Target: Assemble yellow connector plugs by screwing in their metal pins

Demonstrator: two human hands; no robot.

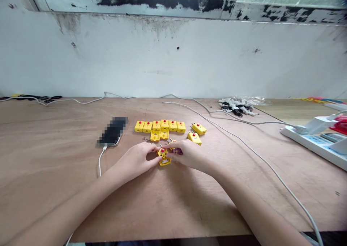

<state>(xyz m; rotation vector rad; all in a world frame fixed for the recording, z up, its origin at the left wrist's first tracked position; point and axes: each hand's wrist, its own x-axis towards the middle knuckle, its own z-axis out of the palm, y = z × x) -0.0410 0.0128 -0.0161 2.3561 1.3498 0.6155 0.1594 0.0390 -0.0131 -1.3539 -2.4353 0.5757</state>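
Between my hands, on the wooden table [130, 206], is an opened yellow connector [164, 161] with a red dot and metal pins. My left hand [139, 158] pinches its left side between thumb and fingers. From the right, my right hand [189, 155] grips the connector with its fingertips; a dark purplish tool handle [177, 151] shows under that palm. Just beyond stands a row of yellow housings [156, 125] with red dots, and two open yellow shells [155, 135] lie in front of it. Another yellow plug [194, 138] rests to the right, beside a similar one.
A phone [112, 131] on a white cable lies at left. Small screws [145, 139] are near the shells. Black and white parts [237, 106] are piled at the back right. A white power strip [314, 141] sits at right, and a long cable [257, 155] crosses the table.
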